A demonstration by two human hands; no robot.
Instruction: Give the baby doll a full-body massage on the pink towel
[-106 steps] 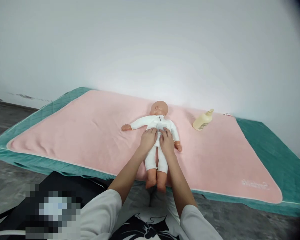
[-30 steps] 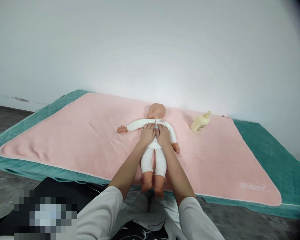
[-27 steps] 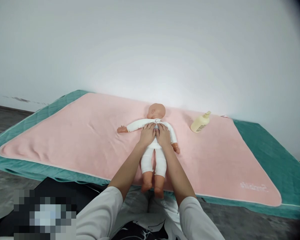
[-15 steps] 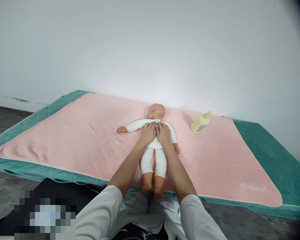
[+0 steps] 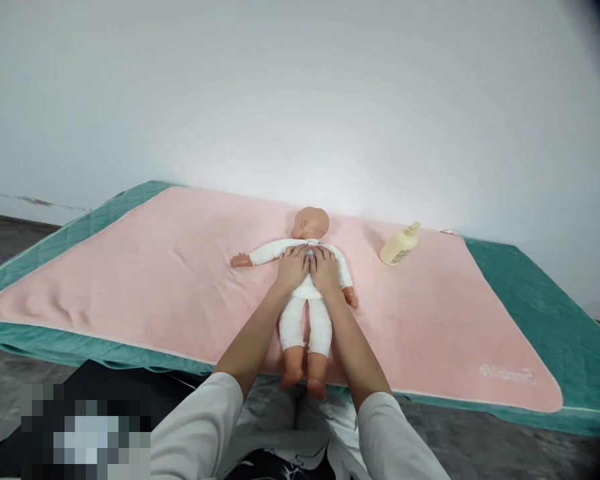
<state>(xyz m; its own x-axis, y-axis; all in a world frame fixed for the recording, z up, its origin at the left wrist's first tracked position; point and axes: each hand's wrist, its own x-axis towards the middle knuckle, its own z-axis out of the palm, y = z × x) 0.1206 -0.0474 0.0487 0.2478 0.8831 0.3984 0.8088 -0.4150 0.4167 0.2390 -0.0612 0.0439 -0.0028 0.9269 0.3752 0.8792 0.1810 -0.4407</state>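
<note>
The left hand (image 5: 293, 268) and the right hand (image 5: 325, 268) lay unclenched on the doll (image 5: 309, 291), fingers extended over its upper torso, resting on it rather than gripping it. Three and a half seconds earlier they had sat lower, near its waist, with a wider gap; now they were almost together, just below its neck. Since half a second before, they had hardly shifted on it. The doll lay directly beneath both palms, on the pink blanket (image 5: 180, 267). The pump bottle (image 5: 399, 247) stood to the right of the right hand, well apart.
</note>
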